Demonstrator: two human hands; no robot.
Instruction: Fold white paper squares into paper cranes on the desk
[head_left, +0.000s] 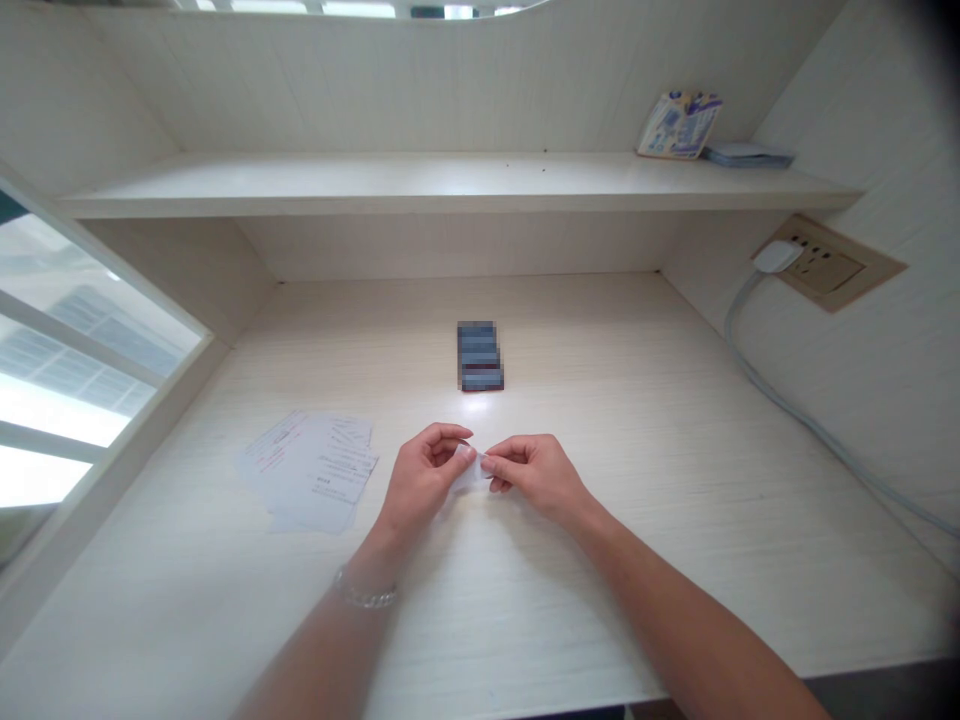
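The dark card is pixelated; fingers cover most of the small white slip

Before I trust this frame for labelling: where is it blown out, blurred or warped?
Head view: the window at left is overexposed to white; the dark object on the desk is pixelated; shelf edges bow from wide-angle distortion, corners vignette dark; left hand and right hand pinch a small white slip, pale and low-contrast against the desk.

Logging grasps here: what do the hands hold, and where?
Both hands, left hand and right hand, pinch a small white paper slip by its opposite ends.
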